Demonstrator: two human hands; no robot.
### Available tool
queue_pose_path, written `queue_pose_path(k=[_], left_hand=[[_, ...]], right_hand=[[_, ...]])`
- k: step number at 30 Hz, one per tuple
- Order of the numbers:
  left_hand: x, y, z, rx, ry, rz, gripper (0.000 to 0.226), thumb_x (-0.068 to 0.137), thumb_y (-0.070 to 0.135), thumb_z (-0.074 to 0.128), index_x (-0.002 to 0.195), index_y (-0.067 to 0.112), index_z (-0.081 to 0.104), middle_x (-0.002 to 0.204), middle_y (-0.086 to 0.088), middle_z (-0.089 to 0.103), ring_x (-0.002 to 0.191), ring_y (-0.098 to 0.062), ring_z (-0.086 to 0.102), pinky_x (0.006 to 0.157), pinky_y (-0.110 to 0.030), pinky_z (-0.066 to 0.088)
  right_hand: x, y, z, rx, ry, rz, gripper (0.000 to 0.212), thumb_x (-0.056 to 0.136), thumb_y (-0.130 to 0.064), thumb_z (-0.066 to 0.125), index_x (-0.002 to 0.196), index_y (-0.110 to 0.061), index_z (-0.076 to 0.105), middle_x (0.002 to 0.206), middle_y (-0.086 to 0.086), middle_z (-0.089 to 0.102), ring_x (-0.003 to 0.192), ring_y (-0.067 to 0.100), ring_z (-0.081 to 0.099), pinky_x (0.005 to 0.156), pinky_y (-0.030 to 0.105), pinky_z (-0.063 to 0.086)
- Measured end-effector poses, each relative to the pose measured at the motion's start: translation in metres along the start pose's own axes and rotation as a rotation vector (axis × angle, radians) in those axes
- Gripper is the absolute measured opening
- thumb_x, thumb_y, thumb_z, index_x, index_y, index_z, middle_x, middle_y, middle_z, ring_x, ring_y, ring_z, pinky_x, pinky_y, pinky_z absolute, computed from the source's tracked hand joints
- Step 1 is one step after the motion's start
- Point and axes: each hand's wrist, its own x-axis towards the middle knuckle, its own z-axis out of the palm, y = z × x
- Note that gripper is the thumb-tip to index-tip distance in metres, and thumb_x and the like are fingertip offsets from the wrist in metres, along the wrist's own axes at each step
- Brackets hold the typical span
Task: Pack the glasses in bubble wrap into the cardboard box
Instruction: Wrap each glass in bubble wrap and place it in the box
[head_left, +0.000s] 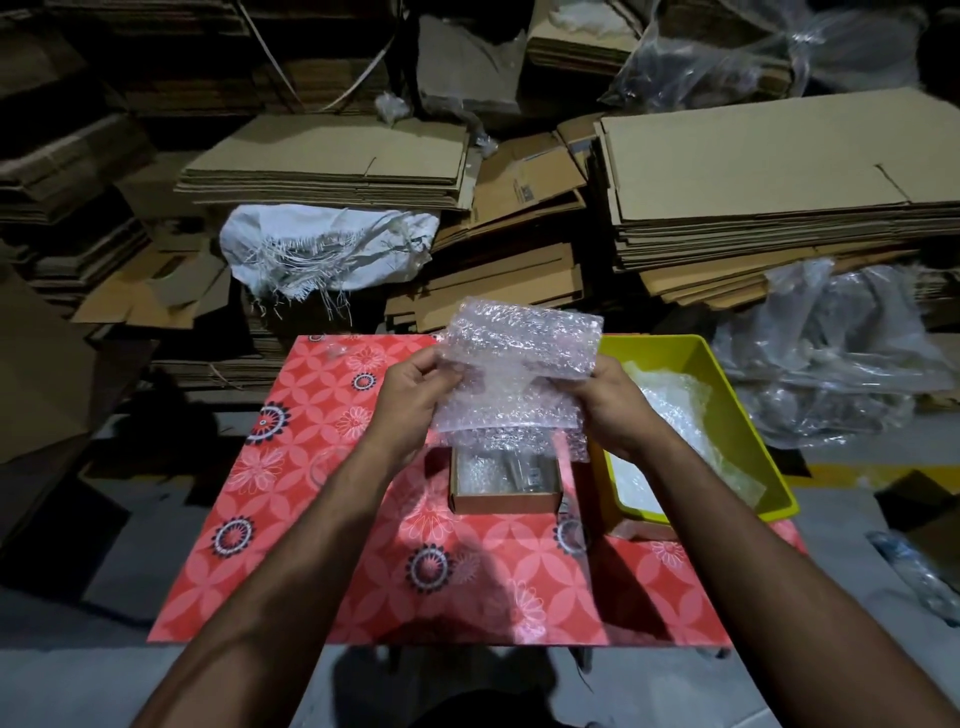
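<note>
A folded sheet of bubble wrap (514, 369) hangs in the air above the table, held on both sides. My left hand (410, 395) pinches its left edge and my right hand (608, 405) grips its right edge. Directly below stands a small open cardboard box (504, 501) on the red flowered tablecloth (322, 467). Inside the box lie a wrapped bundle and something shiny, partly hidden by the sheet. A clear glass (571, 535) stands just right of the box.
A yellow plastic bin (748, 415) with more bubble wrap sits at the table's right edge. Behind the table rise stacks of flattened cardboard (769, 171), a white sack (327, 249) and clear plastic bags (831, 353). A small glass item (335, 349) lies at the far left.
</note>
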Motion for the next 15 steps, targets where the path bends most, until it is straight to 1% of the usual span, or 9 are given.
queue_pose_path(k=[2, 3, 4, 5, 7, 9, 11, 13, 15], left_hand=[[0.000, -0.001, -0.001, -0.015, 0.018, -0.001, 0.017, 0.095, -0.006, 0.057, 0.096, 0.007, 0.068, 0.091, -0.007, 0.077, 0.089, -0.018, 0.073, 0.077, -0.027, 0.058], [-0.001, -0.002, -0.002, -0.013, 0.025, -0.005, 0.018, 0.094, -0.008, 0.056, 0.096, 0.005, 0.068, 0.090, -0.007, 0.077, 0.089, -0.020, 0.073, 0.076, -0.028, 0.058], [0.000, -0.003, -0.002, -0.021, 0.027, -0.013, 0.018, 0.094, -0.009, 0.056, 0.098, 0.003, 0.069, 0.091, -0.009, 0.076, 0.091, -0.024, 0.072, 0.079, -0.034, 0.058], [0.000, -0.005, -0.003, -0.046, 0.024, -0.023, 0.018, 0.093, -0.010, 0.057, 0.100, 0.001, 0.069, 0.094, -0.011, 0.076, 0.092, -0.028, 0.071, 0.083, -0.040, 0.058], [0.001, -0.008, -0.004, -0.135, 0.027, -0.059, 0.019, 0.091, -0.012, 0.056, 0.103, -0.002, 0.068, 0.096, -0.013, 0.074, 0.089, -0.028, 0.071, 0.084, -0.043, 0.059], [0.000, -0.008, -0.003, -0.192, 0.020, -0.107, 0.022, 0.092, -0.013, 0.053, 0.104, -0.003, 0.068, 0.097, -0.011, 0.074, 0.083, -0.028, 0.073, 0.074, -0.045, 0.062], [-0.002, -0.004, 0.000, -0.228, 0.015, -0.136, 0.034, 0.091, -0.016, 0.048, 0.088, 0.006, 0.074, 0.096, -0.010, 0.072, 0.082, -0.031, 0.070, 0.070, -0.049, 0.059], [-0.002, -0.003, 0.002, -0.259, -0.010, -0.127, 0.038, 0.085, -0.017, 0.050, 0.068, 0.010, 0.071, 0.100, -0.011, 0.072, 0.093, -0.030, 0.069, 0.073, -0.049, 0.060], [0.001, -0.005, 0.000, -0.302, -0.038, -0.120, 0.034, 0.078, -0.015, 0.051, 0.060, 0.009, 0.066, 0.120, -0.014, 0.070, 0.118, -0.033, 0.063, 0.092, -0.061, 0.052]], right_hand=[[0.002, 0.005, -0.002, -0.048, -0.018, -0.033, 0.029, 0.077, -0.018, 0.076, 0.105, -0.009, 0.078, 0.116, 0.038, 0.064, 0.089, 0.043, 0.054, 0.082, 0.047, 0.032], [0.002, 0.006, -0.004, -0.052, -0.016, -0.050, 0.026, 0.081, -0.015, 0.070, 0.105, -0.011, 0.079, 0.116, 0.040, 0.063, 0.091, 0.041, 0.053, 0.081, 0.047, 0.033], [0.002, 0.007, -0.005, -0.046, -0.005, -0.056, 0.024, 0.084, -0.011, 0.065, 0.103, -0.015, 0.080, 0.113, 0.037, 0.065, 0.091, 0.035, 0.052, 0.080, 0.046, 0.036], [0.001, 0.005, -0.005, -0.039, -0.001, -0.059, 0.028, 0.088, -0.003, 0.060, 0.098, -0.019, 0.082, 0.106, 0.027, 0.071, 0.089, 0.030, 0.057, 0.077, 0.042, 0.042], [-0.002, 0.000, -0.002, -0.014, -0.035, -0.077, 0.051, 0.091, 0.014, 0.050, 0.083, -0.023, 0.083, 0.093, 0.004, 0.078, 0.085, 0.016, 0.071, 0.074, 0.031, 0.055], [-0.002, -0.003, 0.000, 0.023, -0.053, -0.073, 0.051, 0.090, 0.016, 0.051, 0.071, -0.020, 0.082, 0.080, 0.000, 0.078, 0.074, 0.012, 0.073, 0.066, 0.027, 0.057], [-0.002, -0.003, 0.002, 0.031, -0.058, -0.055, 0.045, 0.089, 0.016, 0.055, 0.066, -0.015, 0.079, 0.070, 0.003, 0.075, 0.062, 0.014, 0.071, 0.060, 0.030, 0.057], [-0.002, -0.002, 0.002, 0.026, -0.055, -0.052, 0.045, 0.086, 0.018, 0.056, 0.062, -0.013, 0.078, 0.064, 0.003, 0.073, 0.056, 0.014, 0.069, 0.055, 0.027, 0.058], [-0.003, -0.001, 0.000, 0.005, -0.044, -0.082, 0.041, 0.078, 0.017, 0.057, 0.059, -0.014, 0.076, 0.063, 0.002, 0.071, 0.057, 0.013, 0.068, 0.058, 0.026, 0.057]])
